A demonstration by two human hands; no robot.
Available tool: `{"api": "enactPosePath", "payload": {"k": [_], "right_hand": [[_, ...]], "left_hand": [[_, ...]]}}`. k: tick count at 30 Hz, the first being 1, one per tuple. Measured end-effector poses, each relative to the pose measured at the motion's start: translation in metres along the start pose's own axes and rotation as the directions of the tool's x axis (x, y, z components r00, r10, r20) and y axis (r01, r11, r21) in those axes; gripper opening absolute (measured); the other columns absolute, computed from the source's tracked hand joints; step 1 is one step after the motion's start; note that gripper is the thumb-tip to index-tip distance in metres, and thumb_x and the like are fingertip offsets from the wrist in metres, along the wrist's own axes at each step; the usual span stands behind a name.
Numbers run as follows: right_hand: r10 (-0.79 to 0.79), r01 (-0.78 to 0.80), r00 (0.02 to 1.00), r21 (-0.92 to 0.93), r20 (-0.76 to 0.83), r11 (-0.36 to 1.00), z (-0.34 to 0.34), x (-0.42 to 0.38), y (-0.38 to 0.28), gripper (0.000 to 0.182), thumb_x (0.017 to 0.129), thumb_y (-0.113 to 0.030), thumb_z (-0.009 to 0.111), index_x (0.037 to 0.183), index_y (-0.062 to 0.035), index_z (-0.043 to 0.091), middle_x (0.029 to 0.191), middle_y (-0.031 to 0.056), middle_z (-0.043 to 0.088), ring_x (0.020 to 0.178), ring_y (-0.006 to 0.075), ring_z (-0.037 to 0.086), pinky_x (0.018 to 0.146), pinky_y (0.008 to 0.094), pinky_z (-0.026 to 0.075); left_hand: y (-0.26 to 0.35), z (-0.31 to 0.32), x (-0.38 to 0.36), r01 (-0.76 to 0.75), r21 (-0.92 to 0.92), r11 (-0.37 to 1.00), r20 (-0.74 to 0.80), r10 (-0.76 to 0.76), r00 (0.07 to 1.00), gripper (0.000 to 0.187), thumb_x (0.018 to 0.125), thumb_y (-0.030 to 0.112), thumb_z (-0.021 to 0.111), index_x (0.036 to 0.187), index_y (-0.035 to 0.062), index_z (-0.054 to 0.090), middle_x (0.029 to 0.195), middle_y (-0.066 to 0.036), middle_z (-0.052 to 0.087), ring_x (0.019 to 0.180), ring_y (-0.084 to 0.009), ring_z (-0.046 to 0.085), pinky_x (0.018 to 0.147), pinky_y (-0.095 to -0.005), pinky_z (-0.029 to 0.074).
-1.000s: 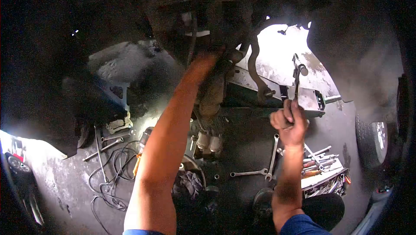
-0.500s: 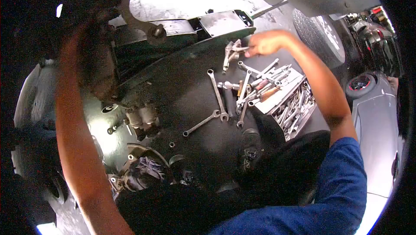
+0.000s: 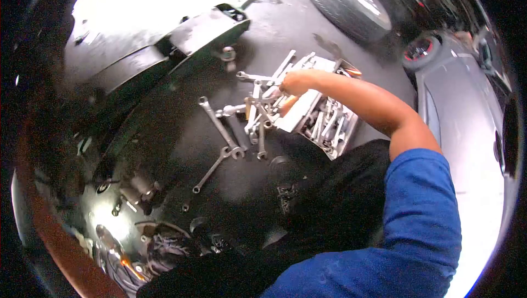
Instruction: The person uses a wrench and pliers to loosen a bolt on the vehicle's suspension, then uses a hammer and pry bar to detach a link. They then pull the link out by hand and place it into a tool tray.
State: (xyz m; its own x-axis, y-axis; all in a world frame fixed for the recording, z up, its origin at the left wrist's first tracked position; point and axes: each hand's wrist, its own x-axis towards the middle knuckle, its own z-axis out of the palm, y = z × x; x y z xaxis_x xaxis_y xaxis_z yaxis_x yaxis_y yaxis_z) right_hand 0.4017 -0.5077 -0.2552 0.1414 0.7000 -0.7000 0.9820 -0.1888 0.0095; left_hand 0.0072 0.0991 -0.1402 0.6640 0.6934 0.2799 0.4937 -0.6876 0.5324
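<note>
Right hand (image 3: 296, 82) is at the loose wrenches (image 3: 255, 78), left of the tray (image 3: 299, 118) — whether its grip holds anything, cannot tell. Left hand is out of view. Wrenches appear rigid, moderately heavy, possibly oily — best held mid-shaft.

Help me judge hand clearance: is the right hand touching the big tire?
Apart: the head view shows floor between the right hand and the big tire.
</note>
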Motion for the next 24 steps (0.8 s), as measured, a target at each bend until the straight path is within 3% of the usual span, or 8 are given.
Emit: {"api": "enactPosePath", "payload": {"k": [5, 8, 10, 13, 16, 20, 22, 24], "right_hand": [[0.369, -0.358, 0.908, 0.091, -0.199, 0.929, 0.014, -0.063, 0.047, 0.036, 0.094, -0.036, 0.059, 0.105, -0.0026, 0.068, 0.096, 0.0203, 0.07, 0.091, 0.041, 0.068, 0.081, 0.0484, 0.054], [0.552, -0.394, 0.768, 0.44, -0.324, 0.807, 0.058, -0.103, 0.078, 0.036, 0.096, -0.028, 0.058, 0.125, -0.0072, 0.062, 0.123, 0.0214, 0.063, 0.113, 0.0375, 0.061, 0.097, 0.0481, 0.048], [0.727, -0.511, 0.662, 0.601, -0.18, 0.614, 0.06, -0.144, 0.053, 0.041, 0.099, -0.035, 0.054, 0.126, -0.0047, 0.061, 0.121, 0.0206, 0.065, 0.116, 0.0374, 0.06, 0.098, 0.0441, 0.047], [0.837, -0.379, 0.449, 0.782, -0.312, 0.495, 0.137, -0.163, 0.037, 0.039, 0.096, -0.034, 0.056, 0.111, 0.0005, 0.066, 0.103, 0.0213, 0.068, 0.099, 0.0326, 0.066, 0.089, 0.0418, 0.05], [0.877, -0.34, 0.402, 0.846, -0.263, 0.41, 0.174, -0.161, -0.001, 0.037, 0.096, -0.029, 0.057, 0.117, 0.0001, 0.066, 0.106, 0.0179, 0.071, 0.1, 0.0294, 0.067, 0.089, 0.0398, 0.05], [0.837, -0.157, 0.495, 0.923, -0.233, 0.35, 0.159, -0.129, -0.033, 0.032, 0.097, -0.029, 0.058, 0.113, -0.0016, 0.067, 0.106, 0.0166, 0.071, 0.095, 0.0319, 0.069, 0.085, 0.0404, 0.052], [0.711, -0.143, 0.522, 0.773, -0.472, 0.618, 0.165, -0.096, -0.024, 0.03, 0.096, -0.029, 0.06, 0.113, -0.0053, 0.067, 0.101, 0.0173, 0.07, 0.096, 0.0361, 0.067, 0.086, 0.0432, 0.052], [0.647, -0.172, 0.641, 0.745, -0.413, 0.645, 0.126, -0.078, -0.031, 0.03, 0.094, -0.024, 0.064, 0.118, -0.0053, 0.064, 0.11, 0.02, 0.066, 0.103, 0.0352, 0.065, 0.092, 0.0421, 0.05]], "left_hand": [[-0.001, 0.006, 0.013, 0.012, 0.034, 0.999, 0.058, -0.014, 0.998, 0.054, 0.098, 0.049, 0.054, 0.127, 0.0037, 0.059, 0.124, -0.018, 0.061, 0.113, -0.0321, 0.056, 0.1, -0.0444, 0.044], [0.002, 0.009, 0.021, 0.013, 0.061, 0.998, 0.09, -0.018, 0.996, 0.053, 0.098, 0.049, 0.053, 0.126, 0.0037, 0.06, 0.122, -0.017, 0.062, 0.111, -0.0315, 0.057, 0.099, -0.0442, 0.045], [0.001, 0.007, 0.02, 0.017, 0.084, 0.996, 0.109, -0.026, 0.994, 0.053, 0.098, 0.049, 0.053, 0.125, 0.0037, 0.06, 0.121, -0.017, 0.062, 0.11, -0.031, 0.058, 0.098, -0.044, 0.045], [0.001, 0.002, 0.019, 0.027, 0.127, 0.991, 0.135, -0.044, 0.99, 0.052, 0.099, 0.048, 0.053, 0.123, 0.0036, 0.061, 0.119, -0.017, 0.063, 0.108, -0.0304, 0.059, 0.097, -0.0438, 0.046], [0.004, -0.007, 0.012, 0.037, 0.169, 0.985, 0.166, -0.066, 0.984, 0.051, 0.099, 0.048, 0.053, 0.122, 0.0036, 0.062, 0.117, -0.016, 0.064, 0.106, -0.0297, 0.06, 0.096, -0.0436, 0.046], [0.022, -0.031, -0.006, 0.071, 0.246, 0.967, 0.19, -0.119, 0.975, 0.05, 0.099, 0.047, 0.053, 0.12, 0.0035, 0.064, 0.115, -0.016, 0.066, 0.103, -0.0288, 0.061, 0.095, -0.0434, 0.047], [0.032, -0.035, -0.011, 0.078, 0.27, 0.96, 0.21, -0.137, 0.968, 0.049, 0.099, 0.047, 0.053, 0.119, 0.0035, 0.064, 0.113, -0.016, 0.066, 0.102, -0.0283, 0.062, 0.094, -0.0432, 0.048], [0.04, -0.041, -0.02, 0.087, 0.3, 0.95, 0.234, -0.162, 0.959, 0.049, 0.099, 0.047, 0.053, 0.118, 0.0035, 0.065, 0.112, -0.016, 0.067, 0.1, -0.0279, 0.062, 0.094, -0.0431, 0.048]]}}
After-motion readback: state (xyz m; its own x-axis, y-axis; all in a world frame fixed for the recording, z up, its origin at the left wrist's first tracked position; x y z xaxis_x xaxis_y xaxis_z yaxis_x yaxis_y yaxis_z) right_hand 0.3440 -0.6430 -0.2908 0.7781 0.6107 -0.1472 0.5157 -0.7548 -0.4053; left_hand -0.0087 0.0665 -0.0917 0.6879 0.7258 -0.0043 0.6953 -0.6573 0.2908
